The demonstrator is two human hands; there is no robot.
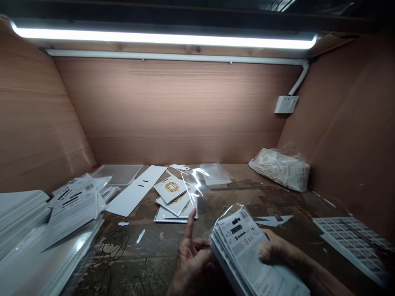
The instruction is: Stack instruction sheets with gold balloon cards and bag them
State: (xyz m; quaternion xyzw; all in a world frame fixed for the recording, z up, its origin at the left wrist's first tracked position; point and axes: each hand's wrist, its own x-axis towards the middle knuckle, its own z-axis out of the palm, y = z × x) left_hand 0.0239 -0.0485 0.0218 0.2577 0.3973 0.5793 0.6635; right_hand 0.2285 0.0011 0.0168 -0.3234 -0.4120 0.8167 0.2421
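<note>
Low over the bench (154,265) | right hand (281,248) gripping the card stack (242,257), thumb on top | left hand (191,258) by its left edge, index up, can't tell if it's gripping | imo keep thumb pressure even so everything stays square

The scuffed table (154,263) bears plastic sleeves (63,261) at left, a long card (132,197), piled packs (169,188) near the middle, white scraps (140,236), a wrapped bundle (279,169) at back right and printed sheets (354,240) at right.
</note>
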